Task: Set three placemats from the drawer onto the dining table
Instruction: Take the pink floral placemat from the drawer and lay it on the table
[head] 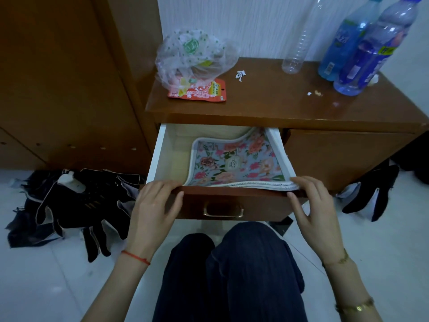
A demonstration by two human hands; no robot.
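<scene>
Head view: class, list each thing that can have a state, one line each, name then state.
Drawer: open.
Placemats: stacked in drawer, right edge curled up the side.
Left hand: grips drawer front.
Right hand: pinches placemat edge.
Clear bottle: upright, empty.
Blue bottles: upright.

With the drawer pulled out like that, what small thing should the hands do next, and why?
Probably lift the stack of floral fabric placemats up and out. The brown wooden drawer is open, the right hand already pinches the stack's near edge at the drawer front, and the left hand grips the front's top edge.
</scene>
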